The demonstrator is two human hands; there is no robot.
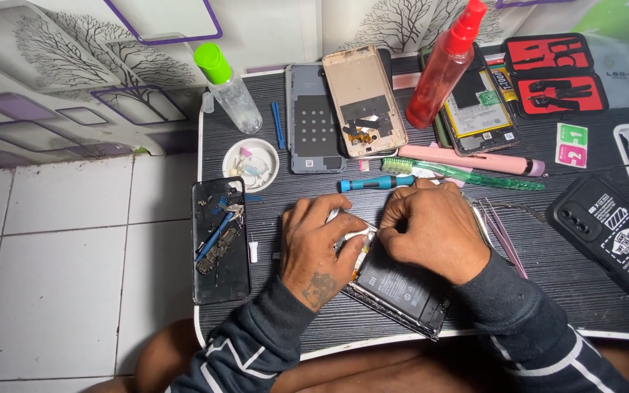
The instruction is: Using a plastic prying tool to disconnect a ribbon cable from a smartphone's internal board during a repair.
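Hands meet over one opened phone point(402, 291), which lies with its battery showing at the near edge of the dark striped table point(569, 291), tilted across that edge. The left hand point(318, 244) presses down on the phone's upper left corner, fingers curled and close together; the right hand point(434, 229) sits just beside it on the upper right part, fingers bunched together against something small that cannot be made out. Left of the phone rests one black phone panel point(220, 244) carrying small loose parts. Right of the phone lie tweezers point(500, 229), and beyond them one black phone case point(613, 233). Just past the phone are one blue-handled screwdriver point(373, 182) and one green toothbrush point(467, 175), with one pink pen-shaped tool point(475, 160) behind. Farther from the phone stand one small white dish point(251, 164), three more opened phone bodies point(362, 102), and two bottles: one clear with a green cap point(228, 87), one red sprayer point(445, 65).
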